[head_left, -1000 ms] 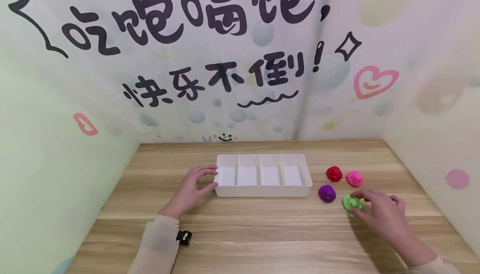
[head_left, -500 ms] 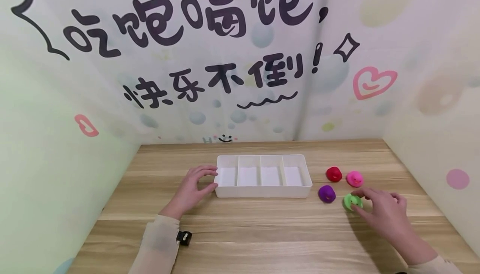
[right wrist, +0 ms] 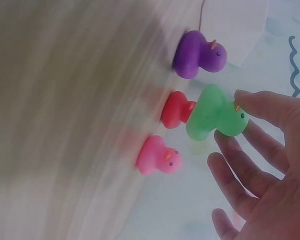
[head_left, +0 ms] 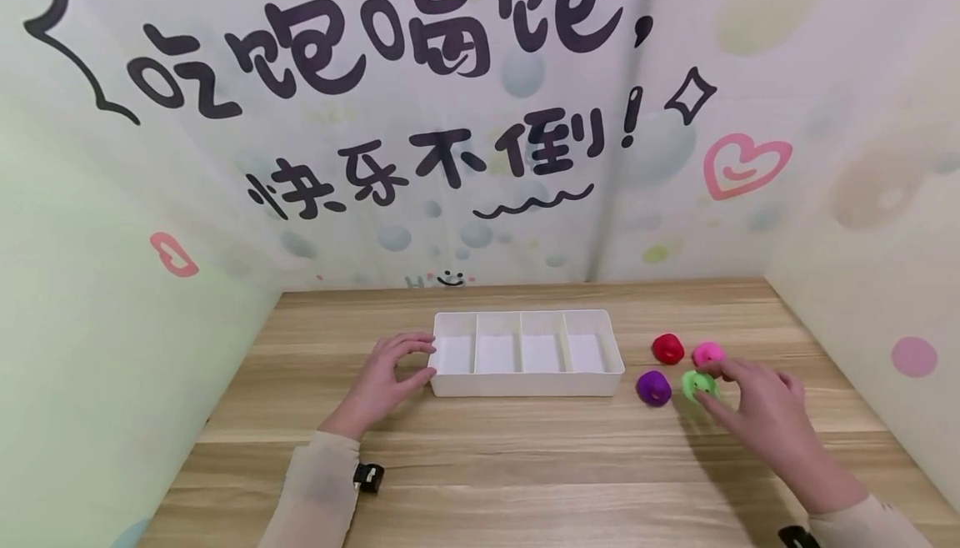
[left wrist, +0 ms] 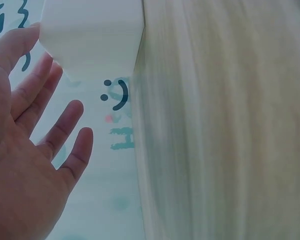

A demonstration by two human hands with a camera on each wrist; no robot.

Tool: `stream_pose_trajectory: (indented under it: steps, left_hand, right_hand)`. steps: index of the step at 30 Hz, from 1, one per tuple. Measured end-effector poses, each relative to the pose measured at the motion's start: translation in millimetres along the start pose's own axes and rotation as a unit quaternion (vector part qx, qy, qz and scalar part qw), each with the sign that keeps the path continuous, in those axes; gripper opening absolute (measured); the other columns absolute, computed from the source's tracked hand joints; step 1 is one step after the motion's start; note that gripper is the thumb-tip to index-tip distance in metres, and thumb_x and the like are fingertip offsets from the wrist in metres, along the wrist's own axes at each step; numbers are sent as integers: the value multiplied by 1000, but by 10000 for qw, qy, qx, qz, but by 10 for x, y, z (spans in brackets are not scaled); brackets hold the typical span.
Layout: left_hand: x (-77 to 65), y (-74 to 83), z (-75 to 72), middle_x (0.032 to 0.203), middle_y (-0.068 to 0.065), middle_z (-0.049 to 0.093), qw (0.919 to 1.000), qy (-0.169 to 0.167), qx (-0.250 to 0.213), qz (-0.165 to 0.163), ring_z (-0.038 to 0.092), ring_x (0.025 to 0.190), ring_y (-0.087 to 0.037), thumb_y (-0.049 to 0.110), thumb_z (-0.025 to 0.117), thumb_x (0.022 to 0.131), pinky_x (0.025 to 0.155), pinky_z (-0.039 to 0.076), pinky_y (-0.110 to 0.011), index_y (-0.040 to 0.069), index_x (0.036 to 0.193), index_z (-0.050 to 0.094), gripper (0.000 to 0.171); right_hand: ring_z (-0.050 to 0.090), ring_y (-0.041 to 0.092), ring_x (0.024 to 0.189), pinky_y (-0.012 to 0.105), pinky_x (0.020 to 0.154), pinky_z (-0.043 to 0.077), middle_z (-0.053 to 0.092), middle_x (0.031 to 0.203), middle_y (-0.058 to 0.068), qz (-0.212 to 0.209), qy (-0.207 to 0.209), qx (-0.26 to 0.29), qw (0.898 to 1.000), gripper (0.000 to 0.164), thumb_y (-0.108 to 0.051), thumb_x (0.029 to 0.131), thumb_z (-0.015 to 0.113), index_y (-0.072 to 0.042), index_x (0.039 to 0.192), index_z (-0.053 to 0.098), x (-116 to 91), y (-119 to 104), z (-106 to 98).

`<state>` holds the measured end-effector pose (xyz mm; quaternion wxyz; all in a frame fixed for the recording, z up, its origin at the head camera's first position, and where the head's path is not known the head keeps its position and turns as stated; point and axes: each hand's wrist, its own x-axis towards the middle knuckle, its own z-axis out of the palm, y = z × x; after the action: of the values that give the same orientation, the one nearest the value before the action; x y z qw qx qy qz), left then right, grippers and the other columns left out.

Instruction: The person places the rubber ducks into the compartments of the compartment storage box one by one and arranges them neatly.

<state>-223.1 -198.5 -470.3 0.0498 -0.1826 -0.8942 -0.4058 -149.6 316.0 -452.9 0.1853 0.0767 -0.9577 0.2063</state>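
Note:
My right hand (head_left: 772, 414) pinches a green rubber duck (right wrist: 210, 116) by its head, between thumb and fingertips. In the right wrist view the duck is held off the table. A purple duck (head_left: 654, 388), a red duck (head_left: 667, 349) and a pink duck (head_left: 707, 354), partly behind the fingers, stand close by on the table. With fingertips and thumb, my left hand (head_left: 385, 381) touches the left end of a white tray (head_left: 525, 384) that has several compartments with nothing in them. The left wrist view shows that hand's fingers spread, some of them against the tray's end (left wrist: 95, 30).
The wooden table (head_left: 480, 473) runs back to a printed wall (head_left: 360, 239) with dark lettering. Pale side walls stand left and right. Each wrist carries a black strap piece (head_left: 368, 477) over a light sleeve.
My right hand has lifted the green duck off the table and moved it slightly up and left in the head view. My left hand and the tray have stayed in place.

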Motion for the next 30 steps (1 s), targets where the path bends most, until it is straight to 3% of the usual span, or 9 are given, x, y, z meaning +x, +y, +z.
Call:
stream_pose_trajectory:
  steps: [12, 17, 24, 30]
  left_hand:
    - [-8, -9, -1, 143, 3, 62, 9999, 3, -63, -104, 48, 133, -28, 19, 80, 92, 111, 41, -55, 16, 120, 72, 30]
    - [-8, -9, -4, 144, 3, 61, 9999, -22, -29, -149, 47, 136, -29, 20, 79, 93, 111, 41, -55, 16, 122, 72, 30]
    - [1, -5, -7, 144, 2, 62, 9999, -30, -10, -95, 48, 135, -29, 21, 78, 93, 110, 42, -55, 15, 121, 72, 29]
    - [14, -15, -6, 144, 2, 62, 9999, -70, -101, -76, 48, 136, -29, 21, 78, 93, 110, 43, -56, 15, 122, 72, 29]
  right_hand:
    - [65, 36, 94, 70, 92, 26, 75, 106, 13, -243, 219, 188, 9993, 34, -18, 80, 88, -12, 110, 74, 159, -230, -20]
    - [63, 40, 101, 70, 94, 25, 74, 111, 15, -262, 152, 334, 9990, 32, -18, 82, 87, -11, 110, 73, 242, -363, -2]
    - [63, 34, 99, 63, 94, 30, 74, 100, 7, -395, 187, 421, 9982, 29, -18, 83, 86, -14, 108, 74, 367, -548, 60]
    - [64, 36, 103, 65, 98, 29, 75, 106, 12, -366, 144, 648, 9971, 28, -16, 83, 86, -12, 109, 75, 440, -695, 119]
